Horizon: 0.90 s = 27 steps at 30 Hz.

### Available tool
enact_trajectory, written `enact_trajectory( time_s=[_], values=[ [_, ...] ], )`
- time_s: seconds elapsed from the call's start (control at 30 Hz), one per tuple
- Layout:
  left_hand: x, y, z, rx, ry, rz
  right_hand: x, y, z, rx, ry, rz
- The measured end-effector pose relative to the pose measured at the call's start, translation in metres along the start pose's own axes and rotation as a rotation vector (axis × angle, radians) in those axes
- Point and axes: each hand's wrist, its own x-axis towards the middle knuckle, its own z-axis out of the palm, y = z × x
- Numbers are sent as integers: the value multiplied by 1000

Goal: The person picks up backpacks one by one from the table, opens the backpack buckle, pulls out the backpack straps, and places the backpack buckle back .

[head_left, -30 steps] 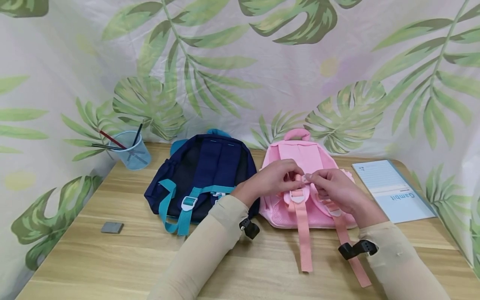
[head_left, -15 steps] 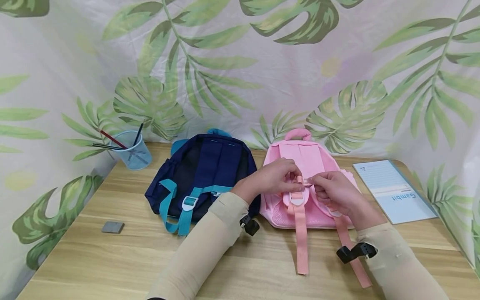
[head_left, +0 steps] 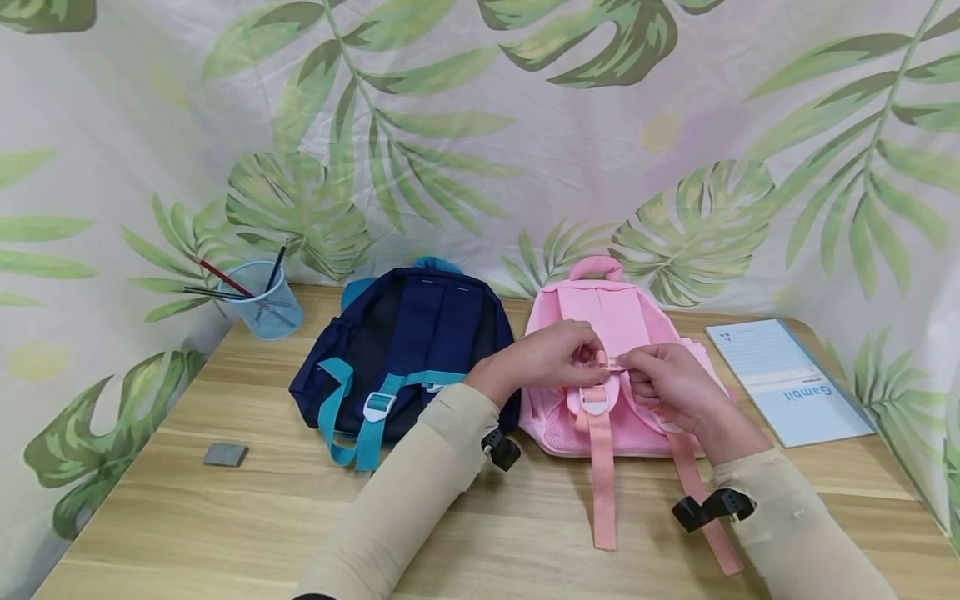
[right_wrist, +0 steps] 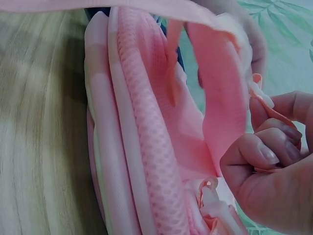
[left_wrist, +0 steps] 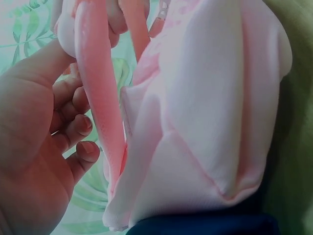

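The pink backpack [head_left: 600, 312] lies on the table, its back panel and shoulder straps upward. My left hand [head_left: 551, 354] pinches a short coral strap above the strap adjuster [head_left: 595, 400]. Facing it, my right hand [head_left: 671, 387] pinches the other end of this strap, where a small pale buckle [right_wrist: 259, 93] shows in the right wrist view. Whether the buckle is fastened is hidden by the fingertips. In the left wrist view, a padded shoulder strap [left_wrist: 100, 98] rises beside my left hand. Two coral webbing tails [head_left: 603, 492] hang toward the table's front.
A navy backpack [head_left: 438, 325] with teal straps lies left of the pink one. Farther left stand a blue mesh pencil cup [head_left: 273, 312] with several pencils and a grey eraser-like block [head_left: 225, 454]. A light-blue notebook [head_left: 787, 383] lies at right.
Both hands keep their pinch on the strap. My right hand has dropped slightly and turned, and more of the strap shows between the fingertips. The left webbing tail has swung a little left.
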Motion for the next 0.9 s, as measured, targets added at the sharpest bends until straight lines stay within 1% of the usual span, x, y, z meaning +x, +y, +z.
enact_trajectory(
  time_s=[0.2, 0.5, 0.6, 0.7, 0.73, 0.83, 0.9],
  values=[
    [-2, -3, 4, 4, -26, -6, -1, -1, 3, 36, -2, -32],
    [-4, -4, 7, -7, -17, -9, -3, 1, 3, 64, 6, -75],
    [-5, -3, 6, 17, -16, -8, -3, 2, 3, 48, 8, -81],
    [-7, -2, 5, 35, -17, -20, -4, 3, 3, 7, 16, -72],
    [-8, -1, 5, 28, -16, -29, -4, 2, 3, -8, 19, -68],
    [-10, 1, 2, -35, 5, -55, -6, 2, 1, -50, 24, -61],
    [-10, 3, 1, -78, 25, -48, -8, 1, -1, -67, 23, -63]
  ],
)
